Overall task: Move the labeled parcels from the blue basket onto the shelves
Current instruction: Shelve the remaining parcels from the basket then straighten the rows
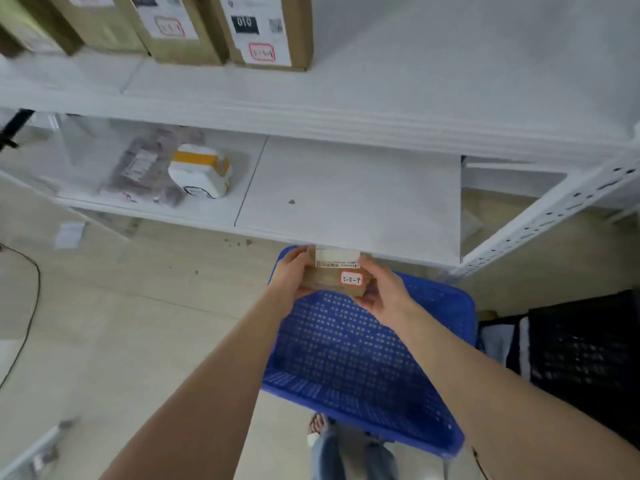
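Note:
A small brown cardboard parcel [334, 273] with a white label and a red-framed tag reading "3-3-4" is held above the far end of the blue basket [363, 362]. My left hand [292, 275] grips its left side and my right hand [382, 294] grips its right side and lower corner. The basket stands on the floor and no other parcel shows inside it. Just beyond the parcel is the front edge of the lower white shelf [346, 199]. The upper white shelf [381, 88] carries several labeled brown boxes [266, 29] at the back left.
On the lower shelf's left part lie a white-and-yellow package [201, 171] and a clear-bagged dark parcel [145, 171]. The perforated white shelf post [554, 209] slants at the right. A black crate [585, 355] stands right of the basket. A black cable [27, 313] crosses the floor at left.

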The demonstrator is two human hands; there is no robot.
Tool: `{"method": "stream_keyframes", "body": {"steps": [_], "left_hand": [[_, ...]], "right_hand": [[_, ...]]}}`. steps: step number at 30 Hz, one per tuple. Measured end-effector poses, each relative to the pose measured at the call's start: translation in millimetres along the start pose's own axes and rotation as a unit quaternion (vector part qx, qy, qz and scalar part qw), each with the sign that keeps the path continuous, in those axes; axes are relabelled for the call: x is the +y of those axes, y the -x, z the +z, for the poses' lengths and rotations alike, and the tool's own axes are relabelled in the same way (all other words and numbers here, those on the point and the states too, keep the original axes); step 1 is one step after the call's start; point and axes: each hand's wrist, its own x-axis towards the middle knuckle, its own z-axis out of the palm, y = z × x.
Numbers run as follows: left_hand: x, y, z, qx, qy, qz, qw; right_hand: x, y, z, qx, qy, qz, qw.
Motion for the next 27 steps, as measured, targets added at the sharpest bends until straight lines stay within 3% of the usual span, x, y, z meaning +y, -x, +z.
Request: {"method": "stream_keyframes", "body": {"steps": [5,12,19,27], "left_hand": [[89,82,3,-0.013,-0.029,0.067,0.997],[160,152,-19,-0.061,-0.013,0.189,0.98],[208,174,-86,-0.118,-0.045,0.261,0.957],[239,185,-172,-0.128,-0.079,0.295,0.944]], "right_hand": [[-63,82,21,-0.028,0.012,-0.079,0.996],[-118,164,60,-0.056,-0.016,-0.156,0.986],[-117,207,132,-0.052,-0.042,-0.225,0.972],[-90,242,215,-0.053,-0.051,-0.258,0.963]]}}
